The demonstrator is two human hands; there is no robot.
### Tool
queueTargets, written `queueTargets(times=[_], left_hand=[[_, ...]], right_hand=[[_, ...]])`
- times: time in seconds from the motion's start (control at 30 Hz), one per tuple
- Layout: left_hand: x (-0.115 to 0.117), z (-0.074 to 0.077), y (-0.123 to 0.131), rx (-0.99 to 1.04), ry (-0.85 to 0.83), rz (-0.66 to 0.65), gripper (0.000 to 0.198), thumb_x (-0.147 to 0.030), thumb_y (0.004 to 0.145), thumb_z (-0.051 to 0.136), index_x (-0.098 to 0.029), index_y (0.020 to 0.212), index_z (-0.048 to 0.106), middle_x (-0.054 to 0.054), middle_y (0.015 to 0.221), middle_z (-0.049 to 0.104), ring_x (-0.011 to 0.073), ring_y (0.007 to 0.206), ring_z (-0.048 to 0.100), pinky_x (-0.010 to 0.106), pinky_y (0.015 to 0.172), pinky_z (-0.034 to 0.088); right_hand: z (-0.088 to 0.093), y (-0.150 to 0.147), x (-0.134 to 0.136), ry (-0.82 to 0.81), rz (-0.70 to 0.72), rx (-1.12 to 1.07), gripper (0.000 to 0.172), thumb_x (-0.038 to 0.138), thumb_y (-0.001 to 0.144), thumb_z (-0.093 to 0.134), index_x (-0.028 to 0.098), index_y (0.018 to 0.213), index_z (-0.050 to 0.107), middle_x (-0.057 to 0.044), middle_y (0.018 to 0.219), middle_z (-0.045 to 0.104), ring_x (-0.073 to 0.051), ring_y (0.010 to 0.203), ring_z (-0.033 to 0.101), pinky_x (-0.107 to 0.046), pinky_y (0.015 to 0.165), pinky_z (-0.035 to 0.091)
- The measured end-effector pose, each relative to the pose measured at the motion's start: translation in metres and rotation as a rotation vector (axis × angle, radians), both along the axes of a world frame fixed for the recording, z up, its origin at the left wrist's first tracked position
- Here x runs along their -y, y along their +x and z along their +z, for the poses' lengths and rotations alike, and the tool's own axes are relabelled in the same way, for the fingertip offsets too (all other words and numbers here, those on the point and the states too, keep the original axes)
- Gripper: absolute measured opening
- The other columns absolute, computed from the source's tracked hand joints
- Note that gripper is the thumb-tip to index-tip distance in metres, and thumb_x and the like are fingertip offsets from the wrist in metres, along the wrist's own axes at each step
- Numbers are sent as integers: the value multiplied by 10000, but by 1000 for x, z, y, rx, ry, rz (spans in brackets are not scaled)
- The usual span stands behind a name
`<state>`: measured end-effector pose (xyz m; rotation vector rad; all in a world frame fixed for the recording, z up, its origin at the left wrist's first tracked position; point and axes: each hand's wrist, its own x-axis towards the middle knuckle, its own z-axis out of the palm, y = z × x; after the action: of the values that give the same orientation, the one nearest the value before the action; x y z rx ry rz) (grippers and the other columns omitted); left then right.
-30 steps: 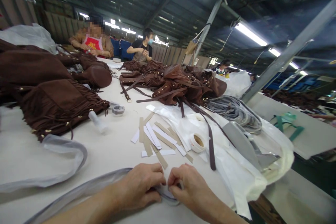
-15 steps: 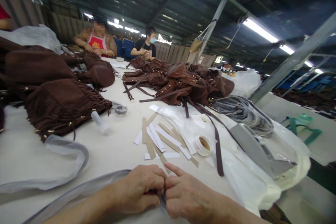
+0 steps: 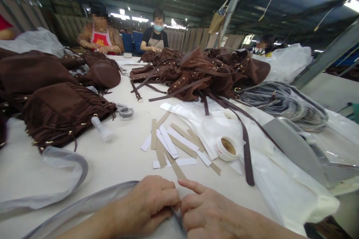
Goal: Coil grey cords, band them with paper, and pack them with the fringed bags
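Note:
A dark strap in a clear plastic sleeve [image 3: 95, 202] runs from the lower left up to my hands at the front of the table. My left hand [image 3: 153, 203] is closed on this wrapped strap, fingers curled under. Close beside it, my right hand [image 3: 204, 209] also grips the strap, with its index finger stretched out to the left. A bit of the strap shows between and below the two hands. Just beyond my fingertips lie several loose white and tan card strips [image 3: 165, 143]. A roll of white tape [image 3: 226, 147] stands to their right.
Brown fringed bags [image 3: 67, 112] lie at left, and more brown bags with straps [image 3: 196, 74] are heaped ahead. White plastic sheets [image 3: 280, 171], a grey tape dispenser [image 3: 294, 145] and coiled wrapped straps [image 3: 283, 101] lie at right. Two people [image 3: 101, 37] work across the table.
The view has turned and tilted slightly, so things at the right sit farther right. Both hands stay close together on the strap, with a slightly wider gap between them.

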<state>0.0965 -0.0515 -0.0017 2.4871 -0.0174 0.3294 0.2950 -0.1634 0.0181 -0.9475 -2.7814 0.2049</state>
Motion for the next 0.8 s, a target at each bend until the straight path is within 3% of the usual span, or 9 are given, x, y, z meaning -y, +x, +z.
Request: queueTargets(times=[0.17,0.4,0.6,0.8], left_hand=[[4,1,-1,29,150,-101,147,-103,857,407,-248,878,398,-7,746,503,167,658,485,290,606,342],[4,12,2,-75,253,-203,157,-171,935,350,-246,939,488,22,738,527,185,654,490,339,620,359],[3,15,7,-113,237,-233,213,-159,935,338,-253,1080,461,25,779,542,195,704,508,339,649,369],[3,19,14,-135,329,-242,127,-108,849,445,-234,856,444,9,747,525,186,664,487,341,611,371]], right_hand=[[5,2,7,88,25,-11,433,160,1036,242,225,664,454,61,726,613,-76,803,558,-382,1223,119],[-17,9,13,156,60,-45,420,65,1012,225,232,792,542,37,821,670,-77,875,582,-234,1182,177],[-4,10,13,219,15,-117,456,100,1031,261,225,651,480,61,698,621,-88,753,538,-255,1157,197],[-5,11,13,224,-72,-149,462,122,1023,246,219,629,465,59,628,569,-103,657,479,-281,1102,292]])
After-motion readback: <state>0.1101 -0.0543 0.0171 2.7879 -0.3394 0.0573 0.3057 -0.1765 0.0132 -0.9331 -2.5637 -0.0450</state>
